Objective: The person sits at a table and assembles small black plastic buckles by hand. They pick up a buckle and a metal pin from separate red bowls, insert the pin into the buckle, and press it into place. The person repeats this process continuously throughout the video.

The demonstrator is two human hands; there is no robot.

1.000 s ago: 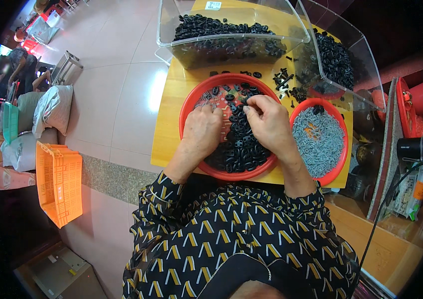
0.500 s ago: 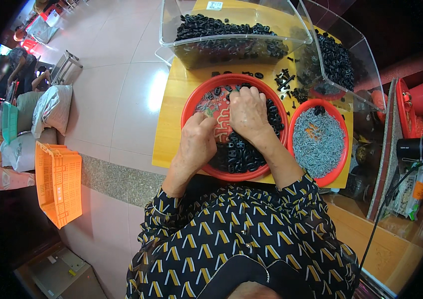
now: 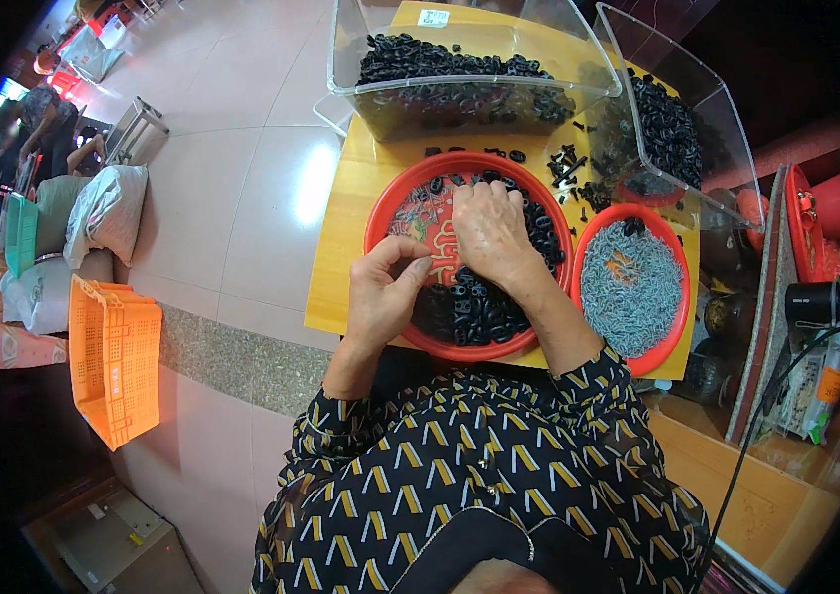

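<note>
Over the red round tray (image 3: 470, 352): the left hand (image 3: 385, 292) is now turned, its thumb and forefinger brought into sight where curled knuckles were shown moments ago; fingertip handling of small pieces is suggested.
Left grip: thumb and forefinger are drawn near each other; whether anything is pinched cannot be told.
Right hand (image 3: 492, 233): lowered among the black parts (image 3: 484, 312), fingertips hidden, hold unclear.
Black parts: heaped nearside and rightward, around the right hand.
Silvery pieces (image 3: 415, 206): scattered beyond the left fingertips.
</note>
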